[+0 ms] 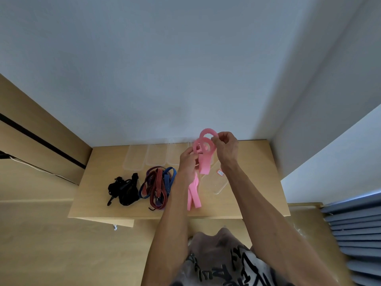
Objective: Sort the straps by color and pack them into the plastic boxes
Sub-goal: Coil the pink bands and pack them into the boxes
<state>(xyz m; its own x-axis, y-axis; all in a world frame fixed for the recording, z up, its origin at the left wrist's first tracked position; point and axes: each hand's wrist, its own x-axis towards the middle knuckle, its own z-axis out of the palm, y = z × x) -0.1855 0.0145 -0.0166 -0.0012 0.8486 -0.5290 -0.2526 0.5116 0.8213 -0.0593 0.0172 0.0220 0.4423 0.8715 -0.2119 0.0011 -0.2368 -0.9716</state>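
A pink strap is looped in coils above the wooden table. My left hand grips its lower part and my right hand pinches the top loop. Its loose end hangs down. More pink strap lies on the table below my left wrist. A bundle of red, blue and purple striped straps lies left of it, and a black strap pile sits further left. Three clear plastic boxes stand in a row at the back. A clear lid with a red label lies under my right forearm.
A grey wall rises right behind the table. Wooden furniture stands to the left, with a white cord along it. A stack of grey slats is at the lower right. The table's front edge is near my body.
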